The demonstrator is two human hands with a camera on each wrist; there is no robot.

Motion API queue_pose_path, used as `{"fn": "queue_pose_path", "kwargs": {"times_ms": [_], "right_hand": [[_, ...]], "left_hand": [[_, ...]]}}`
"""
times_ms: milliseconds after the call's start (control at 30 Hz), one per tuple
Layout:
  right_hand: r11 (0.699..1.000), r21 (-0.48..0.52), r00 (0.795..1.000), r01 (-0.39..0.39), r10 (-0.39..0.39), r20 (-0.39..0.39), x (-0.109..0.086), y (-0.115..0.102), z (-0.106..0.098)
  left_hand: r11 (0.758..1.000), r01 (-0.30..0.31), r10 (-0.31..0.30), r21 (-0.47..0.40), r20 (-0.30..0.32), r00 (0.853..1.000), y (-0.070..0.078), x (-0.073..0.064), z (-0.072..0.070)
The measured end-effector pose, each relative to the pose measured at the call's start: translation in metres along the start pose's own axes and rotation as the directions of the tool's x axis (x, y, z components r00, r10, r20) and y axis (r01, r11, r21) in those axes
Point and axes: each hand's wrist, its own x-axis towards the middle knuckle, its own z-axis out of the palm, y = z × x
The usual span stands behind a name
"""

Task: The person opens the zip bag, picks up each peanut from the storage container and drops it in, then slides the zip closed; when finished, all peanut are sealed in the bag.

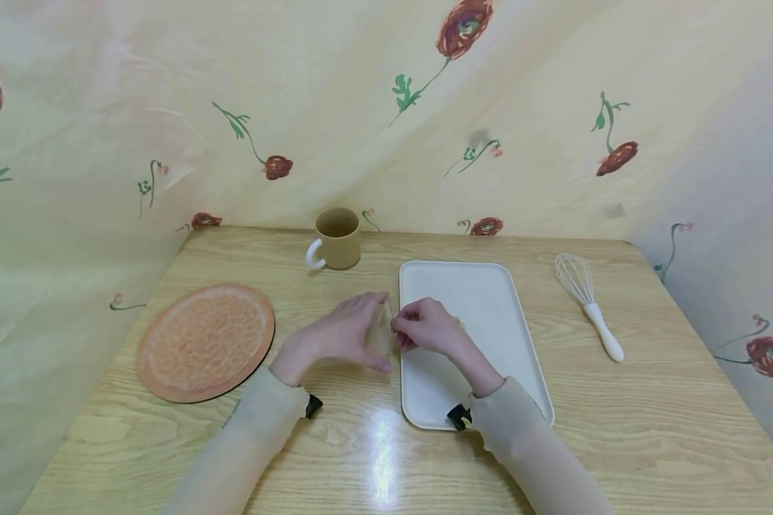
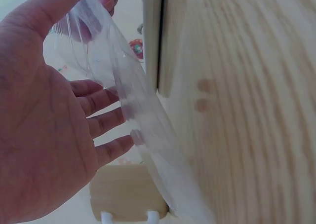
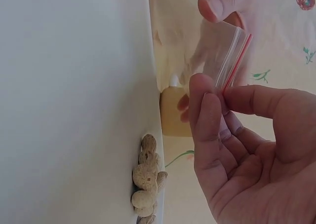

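Observation:
A clear zip bag (image 2: 148, 105) with a red strip along its top stands between the two hands, left of the white tray (image 1: 457, 282). My right hand (image 1: 428, 325) pinches the bag's top edge at the red strip between thumb and fingertips, over the tray's left rim. Around the bag's other side, my left hand (image 1: 344, 329) spreads thumb and fingers wide, its nearly straight fingertips touching the plastic. Several peanuts in their shells (image 3: 145, 177) lie on the tray, mostly hidden behind the right hand in the head view.
Behind the hands stands a brown mug (image 1: 341, 243) with a white handle. An orange round mat (image 1: 209, 340) lies at the left. To the tray's right is a whisk (image 1: 602, 329) with a white handle. Flowered cloth (image 1: 361, 107) hangs behind the wooden table (image 1: 644, 429).

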Motion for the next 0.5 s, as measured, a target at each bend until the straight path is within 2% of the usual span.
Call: {"fn": "queue_pose_path", "kwargs": {"times_ms": [233,500], "right_hand": [[1.000,-0.020,1.000,-0.009,0.009,0.005,-0.0006,0.0006,0.0001],[0.999,-0.033,1.000,-0.013,0.014,0.014,-0.0006,0.0014,-0.0015]], "left_hand": [[1.000,-0.010,0.010,0.010,-0.005,1.000,0.0004,0.0016,0.0017],[0.999,-0.041,0.042,0.020,-0.046,0.998,-0.0026,0.0035,0.0036]]}}
